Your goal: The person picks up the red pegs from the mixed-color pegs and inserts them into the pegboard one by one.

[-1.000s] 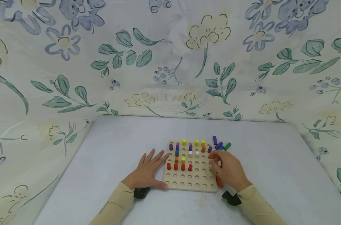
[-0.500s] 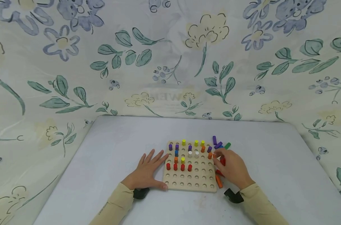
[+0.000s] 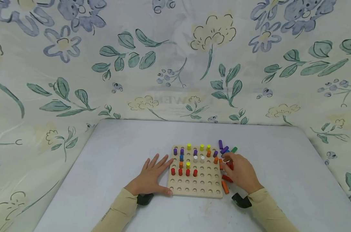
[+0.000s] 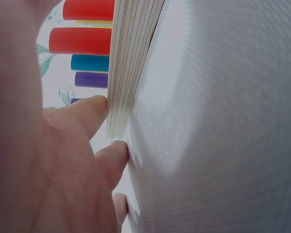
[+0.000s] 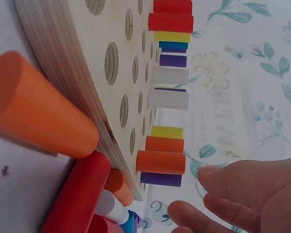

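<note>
A wooden pegboard (image 3: 194, 190) lies on the white table, with red, yellow, purple, blue, orange and white pegs upright in some of its holes. My left hand (image 3: 148, 177) is spread flat at the board's left side; its thumb and index finger touch that edge. Beyond the right edge, my right hand (image 3: 241, 170) hovers over loose pegs. In the right wrist view its fingers are apart and grip nothing. Close to them an orange peg (image 5: 161, 162) stands in the board beside a purple peg (image 5: 161, 179). Part of the loose pile is hidden beneath the right hand.
Loose pegs lie along the board's right side: a red peg (image 3: 227, 178), an orange peg (image 3: 225, 187), and others. Behind them are purple pegs (image 3: 220, 144) and a green peg (image 3: 234, 150). A flowered cloth (image 3: 175, 64) rises behind the table.
My right hand has let go of the orange peg, which now stands in the right-hand column, and has moved right off the board. The left hand has stayed put.
</note>
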Demonstrator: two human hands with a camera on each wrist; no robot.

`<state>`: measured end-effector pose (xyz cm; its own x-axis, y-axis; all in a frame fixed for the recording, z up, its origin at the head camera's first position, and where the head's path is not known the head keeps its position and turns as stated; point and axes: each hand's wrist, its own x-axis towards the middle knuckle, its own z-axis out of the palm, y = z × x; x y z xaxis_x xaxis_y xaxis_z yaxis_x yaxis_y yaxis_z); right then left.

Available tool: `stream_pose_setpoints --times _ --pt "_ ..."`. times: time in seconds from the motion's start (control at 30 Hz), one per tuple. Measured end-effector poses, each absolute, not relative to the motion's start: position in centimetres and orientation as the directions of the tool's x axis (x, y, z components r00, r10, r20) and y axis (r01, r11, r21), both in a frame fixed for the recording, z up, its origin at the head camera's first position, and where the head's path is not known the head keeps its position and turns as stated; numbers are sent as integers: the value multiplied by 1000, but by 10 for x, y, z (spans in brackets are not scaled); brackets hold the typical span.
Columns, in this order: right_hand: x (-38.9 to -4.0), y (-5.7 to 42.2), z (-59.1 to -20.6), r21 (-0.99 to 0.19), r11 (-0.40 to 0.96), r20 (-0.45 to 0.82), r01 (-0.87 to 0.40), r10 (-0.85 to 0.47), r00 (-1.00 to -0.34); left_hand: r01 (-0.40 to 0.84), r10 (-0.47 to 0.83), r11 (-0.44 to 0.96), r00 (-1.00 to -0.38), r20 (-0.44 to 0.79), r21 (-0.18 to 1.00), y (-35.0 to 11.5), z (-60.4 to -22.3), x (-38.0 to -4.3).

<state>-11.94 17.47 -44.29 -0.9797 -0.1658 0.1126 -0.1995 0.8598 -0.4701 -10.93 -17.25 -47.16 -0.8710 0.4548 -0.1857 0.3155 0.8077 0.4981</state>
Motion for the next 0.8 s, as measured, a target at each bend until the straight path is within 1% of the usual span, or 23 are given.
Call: stream_pose_setpoints --times 0.33,0.8 --pt "-123 177 -442 -469 864 103 -183 -152 -983 318 463 804 -865 -194 502 -175 -469 -113" --pt "-124 187 -440 -485 862 58 -148 -137 -989 318 460 806 -867 -190 499 -175 -469 -113"
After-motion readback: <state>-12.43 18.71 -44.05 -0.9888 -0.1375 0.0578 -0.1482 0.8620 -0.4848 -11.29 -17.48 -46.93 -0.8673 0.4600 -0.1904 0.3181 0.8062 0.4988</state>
